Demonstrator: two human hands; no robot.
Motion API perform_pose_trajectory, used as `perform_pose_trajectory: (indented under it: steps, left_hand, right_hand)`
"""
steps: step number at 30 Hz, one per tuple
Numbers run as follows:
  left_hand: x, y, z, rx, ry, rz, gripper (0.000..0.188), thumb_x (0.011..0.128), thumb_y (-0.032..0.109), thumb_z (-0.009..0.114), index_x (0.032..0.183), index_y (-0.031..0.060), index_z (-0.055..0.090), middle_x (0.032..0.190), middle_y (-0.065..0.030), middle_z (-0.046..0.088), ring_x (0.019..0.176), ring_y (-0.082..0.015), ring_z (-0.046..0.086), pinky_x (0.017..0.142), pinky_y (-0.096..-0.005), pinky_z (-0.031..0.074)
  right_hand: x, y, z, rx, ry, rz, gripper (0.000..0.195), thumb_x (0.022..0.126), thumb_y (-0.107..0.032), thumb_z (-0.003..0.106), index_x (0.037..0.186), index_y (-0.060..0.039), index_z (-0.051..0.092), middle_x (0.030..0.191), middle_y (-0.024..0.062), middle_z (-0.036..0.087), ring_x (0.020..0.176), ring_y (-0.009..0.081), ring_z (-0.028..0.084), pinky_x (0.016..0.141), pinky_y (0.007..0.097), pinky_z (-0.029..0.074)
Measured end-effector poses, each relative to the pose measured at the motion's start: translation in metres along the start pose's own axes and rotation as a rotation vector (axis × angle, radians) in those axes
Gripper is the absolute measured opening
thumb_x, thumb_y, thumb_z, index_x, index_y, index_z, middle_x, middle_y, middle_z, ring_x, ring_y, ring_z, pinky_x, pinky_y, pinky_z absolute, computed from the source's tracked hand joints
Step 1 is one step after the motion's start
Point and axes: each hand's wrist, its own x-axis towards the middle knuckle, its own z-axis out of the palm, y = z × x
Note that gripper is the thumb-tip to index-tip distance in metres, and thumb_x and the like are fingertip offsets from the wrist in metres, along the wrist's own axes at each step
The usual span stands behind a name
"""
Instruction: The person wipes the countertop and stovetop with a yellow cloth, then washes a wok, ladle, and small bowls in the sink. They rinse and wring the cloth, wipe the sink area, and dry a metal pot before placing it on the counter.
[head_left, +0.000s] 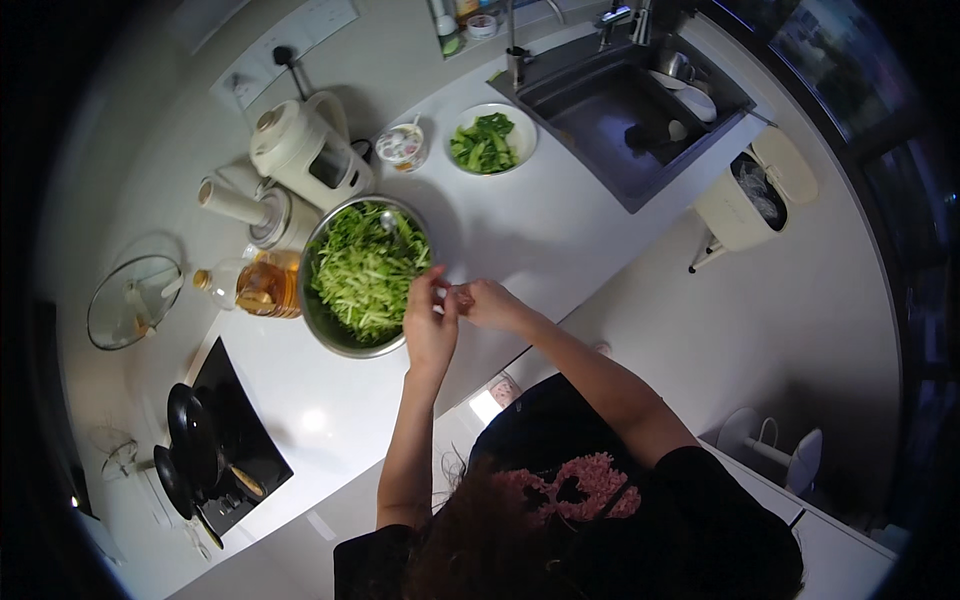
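Note:
My left hand is at the right rim of a large stainless steel bowl, its fingers bent close to my other hand. Just right of it, my right hand is curled, with its fingertips meeting those of the left. Whether anything small lies between the fingers cannot be made out. Shredded green vegetable fills much of the bowl, and a metal spoon rests at its upper part. Farther back on the white counter stands a white bowl of cut leafy greens.
Left of the steel bowl are an oil bottle, a cream kitchen appliance and a patterned cup. A dark sink lies at upper right, a bin beyond the counter. Black pans sit on the cooktop.

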Motion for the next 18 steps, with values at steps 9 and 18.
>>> perform_pose_trajectory:
  steps: [9, 18]
  left_hand:
    - [0.057, 0.041, 0.155, 0.152, -0.156, -0.107, 0.031, 0.084, 0.005, 0.063, 0.115, 0.0056, 0.059, 0.106, -0.0123, 0.060, 0.067, -0.0220, 0.062, 0.065, -0.0341, 0.051]
    - [0.276, 0.028, 0.251, 0.421, 0.015, 0.078, 0.019, 0.086, 0.008, 0.059, 0.101, 0.0010, 0.066, 0.097, -0.0203, 0.065, 0.077, -0.0317, 0.066, 0.070, -0.0398, 0.051]
  right_hand:
    - [-0.098, 0.122, -0.239, 0.044, 0.240, 0.185, 0.026, 0.093, -0.007, 0.057, 0.117, -0.0017, 0.062, 0.099, 0.0115, 0.071, 0.091, 0.0156, 0.067, 0.081, 0.0274, 0.051]
    - [-0.083, 0.206, -0.437, 0.143, 0.396, 0.192, 0.023, 0.093, -0.008, 0.055, 0.114, -0.0031, 0.064, 0.096, 0.0105, 0.071, 0.083, 0.0156, 0.067, 0.074, 0.0270, 0.051]
